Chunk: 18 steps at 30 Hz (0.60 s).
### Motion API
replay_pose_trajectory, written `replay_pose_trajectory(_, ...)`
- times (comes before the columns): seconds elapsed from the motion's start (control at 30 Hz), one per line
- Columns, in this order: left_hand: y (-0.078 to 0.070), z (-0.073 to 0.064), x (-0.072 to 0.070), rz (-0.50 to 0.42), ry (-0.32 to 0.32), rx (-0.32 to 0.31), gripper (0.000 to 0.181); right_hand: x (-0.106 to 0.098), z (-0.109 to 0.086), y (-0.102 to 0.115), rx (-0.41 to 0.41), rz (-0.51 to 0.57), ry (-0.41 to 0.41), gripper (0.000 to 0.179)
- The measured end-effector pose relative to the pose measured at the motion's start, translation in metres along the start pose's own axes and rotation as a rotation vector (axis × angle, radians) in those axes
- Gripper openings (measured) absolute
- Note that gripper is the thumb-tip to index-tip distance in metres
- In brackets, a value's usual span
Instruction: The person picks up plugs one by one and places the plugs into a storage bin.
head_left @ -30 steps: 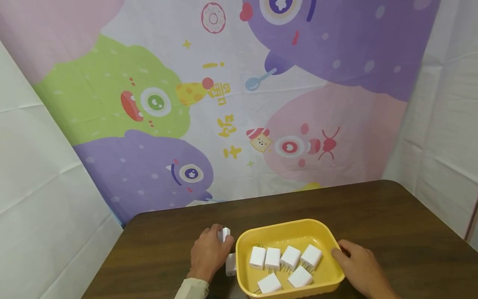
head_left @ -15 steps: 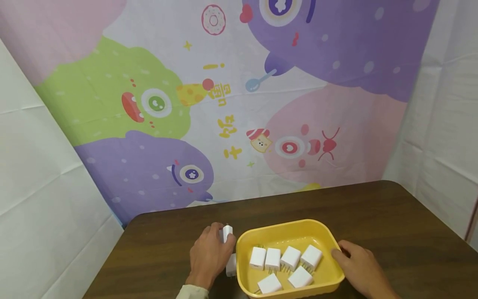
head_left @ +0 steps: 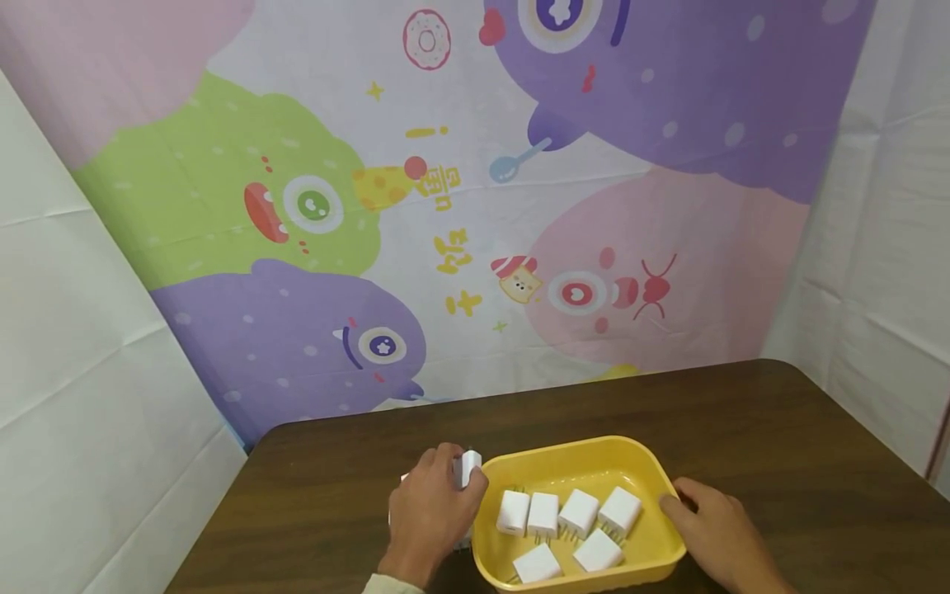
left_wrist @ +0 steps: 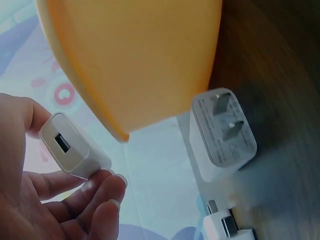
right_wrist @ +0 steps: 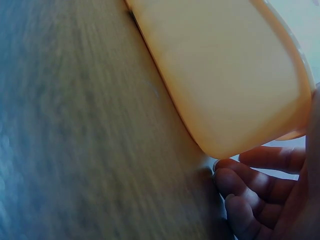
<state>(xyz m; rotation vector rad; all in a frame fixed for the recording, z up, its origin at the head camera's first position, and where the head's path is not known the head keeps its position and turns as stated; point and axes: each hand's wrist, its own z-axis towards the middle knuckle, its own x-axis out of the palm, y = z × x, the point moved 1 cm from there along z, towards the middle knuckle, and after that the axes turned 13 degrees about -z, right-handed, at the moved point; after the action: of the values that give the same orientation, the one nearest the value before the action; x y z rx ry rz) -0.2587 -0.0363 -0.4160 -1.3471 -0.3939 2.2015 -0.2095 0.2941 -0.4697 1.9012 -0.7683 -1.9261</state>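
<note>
My left hand (head_left: pixel 434 513) pinches a white USB charger (head_left: pixel 471 469) between thumb and fingers, close to the left rim of the yellow tray (head_left: pixel 579 445). In the left wrist view the held charger (left_wrist: pixel 75 145) turns its USB socket to the camera, beside the tray's outer wall (left_wrist: pixel 140 60). Several white chargers (head_left: pixel 543 516) with metal prongs lie inside the tray. On the right, my right hand (head_left: pixel 716 528) grips the tray's side, thumb over the rim. The right wrist view has its curled fingers (right_wrist: pixel 245 187) beneath the tray's corner.
Next to the tray on the dark wooden table (head_left: pixel 326 495), a charger (left_wrist: pixel 225 130) stands with its prongs up. Another charger (left_wrist: pixel 220 225) is partly in view at the bottom of the left wrist view. A cartoon-printed cloth (head_left: pixel 460 346) hangs behind the table.
My left hand has moved right with the charger, up to the tray's left rim. Part of a white charger now shows left of that hand. The right hand and tray stay put.
</note>
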Motion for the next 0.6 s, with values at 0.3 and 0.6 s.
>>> replay_pose_trajectory(0.3, -0.008, -0.004, 0.002, -0.010, -0.014, 0.079, 0.028, 0.000, 0.001, 0.001, 0.012, 0.013, 0.017, 0.031)
replay_pose_trajectory(0.6, -0.015, -0.006, 0.003, -0.012, 0.004, 0.142, 0.027, 0.001, 0.002, 0.000, 0.029, 0.031, 0.032, 0.034)
